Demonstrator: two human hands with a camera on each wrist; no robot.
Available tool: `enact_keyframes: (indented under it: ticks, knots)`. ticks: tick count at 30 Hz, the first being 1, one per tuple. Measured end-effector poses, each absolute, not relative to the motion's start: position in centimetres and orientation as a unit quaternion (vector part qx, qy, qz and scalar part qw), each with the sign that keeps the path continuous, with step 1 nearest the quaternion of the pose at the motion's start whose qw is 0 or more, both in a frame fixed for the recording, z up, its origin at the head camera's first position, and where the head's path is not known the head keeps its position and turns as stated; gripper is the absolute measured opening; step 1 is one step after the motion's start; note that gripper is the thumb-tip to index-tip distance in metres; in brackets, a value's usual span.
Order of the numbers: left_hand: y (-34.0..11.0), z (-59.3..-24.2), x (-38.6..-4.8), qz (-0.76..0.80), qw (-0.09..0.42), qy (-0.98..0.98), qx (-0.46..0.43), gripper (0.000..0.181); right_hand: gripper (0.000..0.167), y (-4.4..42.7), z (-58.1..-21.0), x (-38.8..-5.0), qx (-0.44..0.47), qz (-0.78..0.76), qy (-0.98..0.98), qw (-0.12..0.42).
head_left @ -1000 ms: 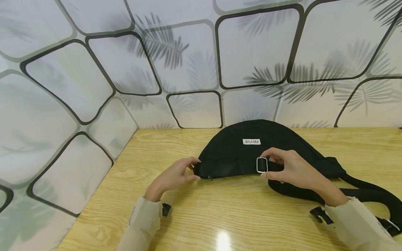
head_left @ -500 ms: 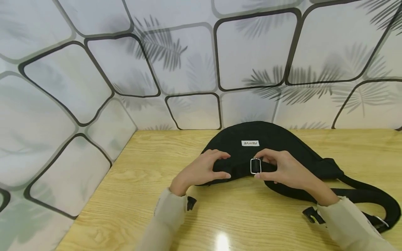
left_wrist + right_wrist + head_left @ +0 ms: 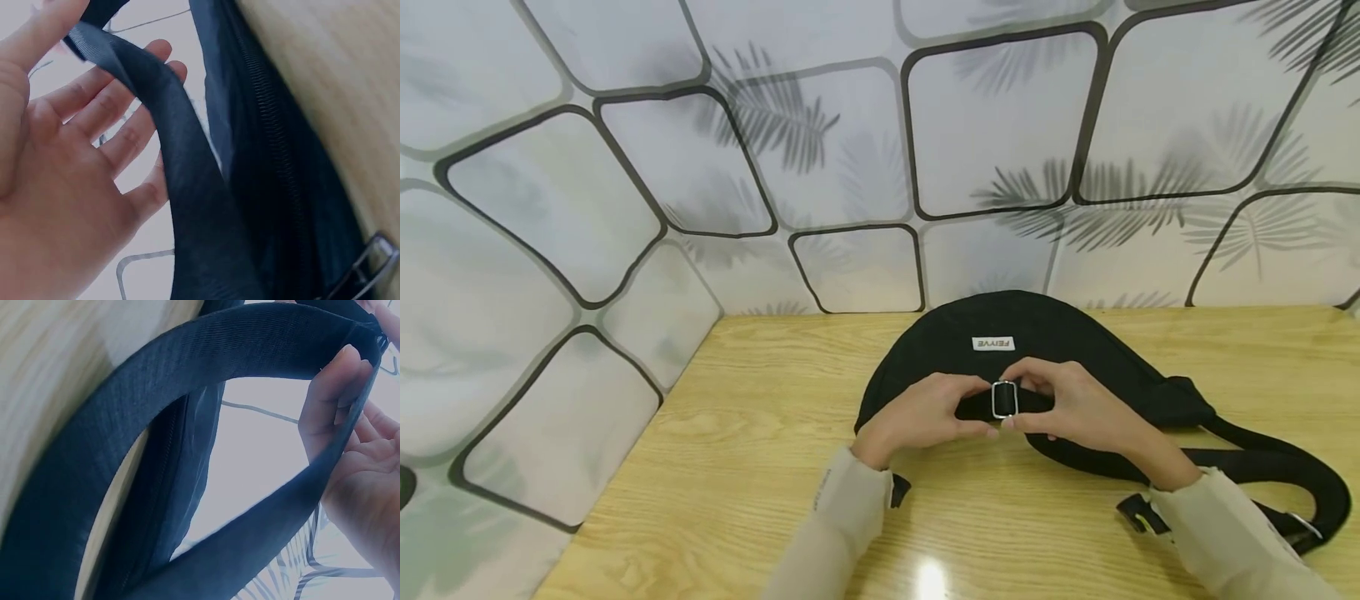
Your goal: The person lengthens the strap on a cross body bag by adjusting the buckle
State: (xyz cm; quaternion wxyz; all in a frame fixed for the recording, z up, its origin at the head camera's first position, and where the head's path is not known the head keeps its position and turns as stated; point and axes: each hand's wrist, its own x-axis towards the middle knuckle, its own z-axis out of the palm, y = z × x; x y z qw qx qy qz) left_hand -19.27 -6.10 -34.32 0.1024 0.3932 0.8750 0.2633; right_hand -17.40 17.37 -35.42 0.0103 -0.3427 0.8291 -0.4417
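Note:
A black waist bag point(image 3: 917, 350) with a small white label point(image 3: 992, 343) lies on the table. My right hand point(image 3: 1078, 412) pinches its black strap at a square metal slider buckle point(image 3: 1004, 400), held up in front of the bag. From the other side my left hand point(image 3: 925, 412) reaches to the strap just left of the buckle, thumb and forefinger apart on either side of it. In the left wrist view, the left fingers point(image 3: 128, 134) are nearly straight behind the strap point(image 3: 181, 156). The right wrist view shows the strap point(image 3: 262, 347) looping past the right fingers point(image 3: 331, 394).
One black plastic clip point(image 3: 1142, 512) lies by the right sleeve, and another black clip piece point(image 3: 899, 490) shows beside the left sleeve. More strap point(image 3: 1330, 492) loops across the table at the right. Patterned walls point(image 3: 850, 167) stand behind and left of the wooden table point(image 3: 715, 467).
My left hand has left the bag's left end and moved right to the strap beside the buckle. The right hand keeps its hold on the buckle, appearing slightly further left.

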Motion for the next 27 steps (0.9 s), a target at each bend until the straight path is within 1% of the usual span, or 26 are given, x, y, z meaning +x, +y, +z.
enact_keyframes:
  ticks: [3,6,12,14,18,19,23,27]
  knots:
    - [-6.1,-34.6,-19.2,0.288,0.109,0.867,0.392,0.038,0.036,17.4,-35.5,-17.4,-0.341,-0.441,0.83,0.015]
    - [-6.3,-34.6,-19.2,0.31,0.115,0.86,0.389,0.033,0.038,17.5,-35.4,-17.4,-0.336,-0.449,0.827,0.032]
    - [-6.9,-34.2,-19.3,0.318,0.121,0.854,0.393,0.029,0.047,18.4,-35.0,-18.0,-0.332,-0.497,0.794,0.113]
    - [-7.2,-34.2,-19.4,0.319,0.121,0.854,0.392,0.029,0.042,18.8,-34.9,-18.2,-0.323,-0.511,0.785,0.136]
    - [-8.0,-34.1,-19.7,0.32,0.114,0.859,0.384,0.032,0.018,19.3,-35.0,-18.7,-0.29,-0.514,0.791,0.164]
    - [-8.1,-34.1,-19.8,0.319,0.112,0.861,0.381,0.033,0.014,19.3,-35.1,-18.7,-0.281,-0.516,0.79,0.173]
    - [-8.4,-34.2,-19.9,0.317,0.108,0.865,0.373,0.04,0.012,19.4,-35.3,-18.8,-0.269,-0.536,0.777,0.193]
    - [-8.2,-34.2,-19.8,0.341,0.111,0.854,0.378,0.045,0.013,19.4,-35.5,-18.7,-0.269,-0.559,0.759,0.199]
